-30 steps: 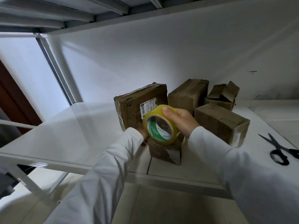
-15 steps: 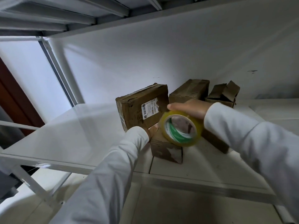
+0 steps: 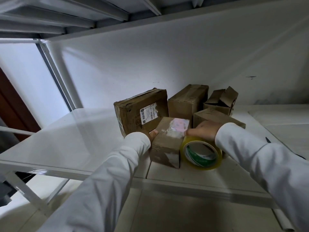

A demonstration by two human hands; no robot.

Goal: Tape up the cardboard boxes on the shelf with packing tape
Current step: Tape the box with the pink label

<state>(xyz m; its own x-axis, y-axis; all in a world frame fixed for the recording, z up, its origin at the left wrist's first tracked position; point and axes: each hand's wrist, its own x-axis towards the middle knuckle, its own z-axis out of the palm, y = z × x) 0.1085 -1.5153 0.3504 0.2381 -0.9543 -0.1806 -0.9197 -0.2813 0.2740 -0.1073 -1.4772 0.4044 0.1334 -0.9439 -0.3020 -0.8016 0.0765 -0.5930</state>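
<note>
Two hands work at a small cardboard box on a white metal shelf.

The shelf (image 3: 66, 139) carries five boxes in a close group: a labelled box (image 3: 142, 111) at the back left, a long box (image 3: 187, 101), an open-flapped box (image 3: 220, 99) and a low box (image 3: 215, 117) behind. The small box (image 3: 168, 141) stands in front. The right hand (image 3: 203, 131) grips the roll of packing tape (image 3: 201, 153), which touches the small box's right side. The left hand (image 3: 153, 135) holds its left side; the fingers are hidden.
</note>
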